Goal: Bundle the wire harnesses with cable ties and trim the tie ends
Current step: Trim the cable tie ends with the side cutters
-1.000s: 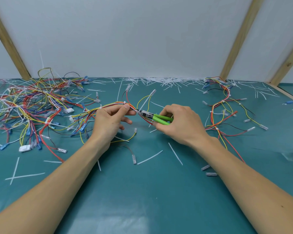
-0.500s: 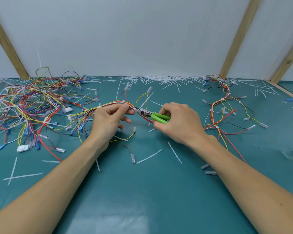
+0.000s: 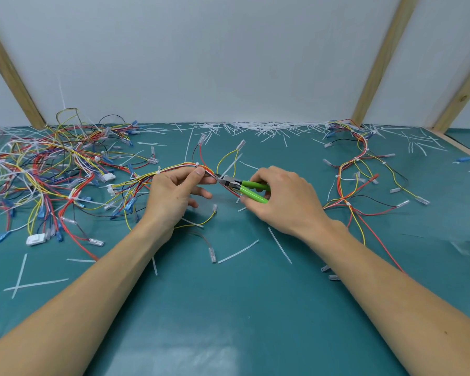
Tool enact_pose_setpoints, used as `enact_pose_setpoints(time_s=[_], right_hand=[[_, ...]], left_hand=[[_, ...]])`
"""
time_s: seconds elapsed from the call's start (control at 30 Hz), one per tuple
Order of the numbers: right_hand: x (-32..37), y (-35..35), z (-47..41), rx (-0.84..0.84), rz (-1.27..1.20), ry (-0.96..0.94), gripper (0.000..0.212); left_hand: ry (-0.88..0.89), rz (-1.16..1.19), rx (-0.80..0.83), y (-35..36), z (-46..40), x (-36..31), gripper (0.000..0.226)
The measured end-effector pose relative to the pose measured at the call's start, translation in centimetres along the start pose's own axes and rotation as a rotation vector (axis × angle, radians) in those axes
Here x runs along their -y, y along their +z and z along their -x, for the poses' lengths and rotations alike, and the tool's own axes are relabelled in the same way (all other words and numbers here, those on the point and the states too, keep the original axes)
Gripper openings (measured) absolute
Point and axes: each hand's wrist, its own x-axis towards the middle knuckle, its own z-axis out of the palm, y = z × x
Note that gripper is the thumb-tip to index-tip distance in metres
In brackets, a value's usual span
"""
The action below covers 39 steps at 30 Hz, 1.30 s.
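Nearest, the teal counter (image 3: 228,321) lies bare between both forearms, with a few cut tie ends (image 3: 238,251) scattered beyond. Mid-counter, the left hand (image 3: 171,196) pinches a wire harness (image 3: 158,176) between thumb and curled fingers. The right hand (image 3: 285,202) grips green-handled cutters (image 3: 244,187), their tip at the harness just beside the left thumb. A tangled pile of wires (image 3: 44,169) crowds the left side; a tied harness (image 3: 356,169) lies right. More trimmings (image 3: 258,127) line the far edge against the white wall.
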Motion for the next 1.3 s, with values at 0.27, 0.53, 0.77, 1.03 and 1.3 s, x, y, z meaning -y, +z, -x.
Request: enact_pose_setpoints(time_s=[0.27, 0.53, 0.77, 1.03, 1.3], right_hand=[[0.18, -0.45, -0.23, 0.006, 0.027, 0.021, 0.027], [0.40, -0.27, -0.20, 0.021, 0.038, 0.026, 0.024], [0.12, 0.05, 0.03, 0.001, 0.007, 0.006, 0.032], [0.12, 0.31, -0.05, -0.032, 0.019, -0.019, 0.035], [0.42, 0.13, -0.27, -0.012, 0.026, -0.002, 0.033]], left_hand=[[-0.006, -0.003, -0.024, -0.04, -0.06, 0.03, 0.021], [-0.023, -0.010, -0.008, -0.02, 0.14, -0.20, 0.022], [-0.029, -0.010, -0.007, -0.06, 0.19, -0.35, 0.022], [-0.039, 0.017, 0.013, -0.21, 0.04, -0.37, 0.022], [-0.052, 0.022, 0.023, -0.38, 0.04, -0.44, 0.022]])
